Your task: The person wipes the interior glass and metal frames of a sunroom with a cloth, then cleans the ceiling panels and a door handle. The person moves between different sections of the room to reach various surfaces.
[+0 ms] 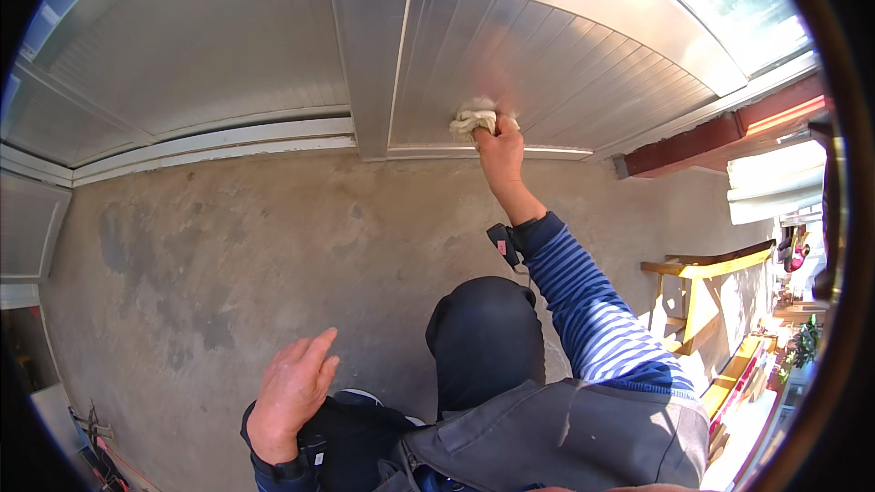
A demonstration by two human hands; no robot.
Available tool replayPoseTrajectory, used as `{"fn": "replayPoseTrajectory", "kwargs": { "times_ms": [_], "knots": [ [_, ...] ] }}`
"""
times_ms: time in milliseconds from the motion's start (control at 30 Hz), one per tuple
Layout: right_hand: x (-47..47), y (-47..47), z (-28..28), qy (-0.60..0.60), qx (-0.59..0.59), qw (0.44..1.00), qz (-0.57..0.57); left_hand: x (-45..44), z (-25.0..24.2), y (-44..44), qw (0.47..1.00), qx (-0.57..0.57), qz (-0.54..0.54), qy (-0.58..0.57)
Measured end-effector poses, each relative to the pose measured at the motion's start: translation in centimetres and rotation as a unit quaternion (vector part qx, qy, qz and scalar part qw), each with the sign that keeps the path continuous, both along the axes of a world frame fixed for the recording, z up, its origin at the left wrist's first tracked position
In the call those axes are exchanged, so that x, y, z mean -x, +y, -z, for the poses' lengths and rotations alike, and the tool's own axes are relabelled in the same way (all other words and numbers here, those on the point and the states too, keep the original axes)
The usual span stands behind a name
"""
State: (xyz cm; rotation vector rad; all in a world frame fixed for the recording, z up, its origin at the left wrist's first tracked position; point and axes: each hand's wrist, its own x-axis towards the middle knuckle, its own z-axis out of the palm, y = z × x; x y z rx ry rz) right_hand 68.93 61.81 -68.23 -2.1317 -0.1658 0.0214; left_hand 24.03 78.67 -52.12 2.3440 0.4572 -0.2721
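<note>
My right hand (501, 149) grips a crumpled whitish cloth (473, 121) and presses it against the lower part of a ribbed metal panel (547, 68), just above its bottom rail. A dark device is strapped at my right wrist, below the striped sleeve. At the lower left, my left hand (290, 389) hangs over my dark-trousered leg with nothing in it, its fingers extended and the thumb apart. A wide upright metal post (374, 48) stands between this panel and another ribbed panel (225, 34) on the left.
Concrete floor (273, 239) with darker patches lies below the panels. A yellow wooden bench (718, 270) stands at the right, near a red beam (690, 150) and a white curtain-like sheet (776, 181). Cables and tools lie at the lower left. A distant person (798, 256) shows at the far right.
</note>
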Motion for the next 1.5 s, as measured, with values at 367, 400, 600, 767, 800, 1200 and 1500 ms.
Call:
{"fn": "replayPoseTrajectory", "kwargs": {
  "times_ms": [367, 400, 600, 767, 800, 1200, 1500],
  "knots": [
    [0.5, 4.2, -20.0, -0.400, -0.199, 0.894, -0.018, 0.2, 0.7, 1.1, 0.998, 0.032, 0.011, -0.048],
    [0.4, 4.3, -20.8, -0.416, -0.167, 0.894, -0.012, 0.2, 0.7, 1.1, 0.998, 0.034, 0.010, -0.054],
    [0.1, 3.5, -18.6, -0.491, -0.024, 0.871, -0.004, 0.3, 0.3, 1.4, 0.998, 0.039, 0.009, -0.047],
    [0.0, 2.8, -10.6, -0.511, 0.058, 0.854, -0.071, 0.4, 0.5, 1.5, 0.999, 0.030, 0.015, -0.036],
    [0.2, 2.6, -8.6, -0.512, 0.088, 0.850, -0.084, 0.4, 0.5, 1.5, 0.999, 0.029, 0.015, -0.026],
    [1.1, 2.1, 9.9, -0.312, 0.358, 0.848, -0.235, 1.4, 0.3, 0.7, 1.000, 0.022, -0.018, -0.013],
    [3.1, 6.7, 6.1, -0.131, 0.264, 0.922, -0.251, 1.1, -0.6, 0.3, 1.000, 0.022, -0.005, 0.009]
  ]
}}
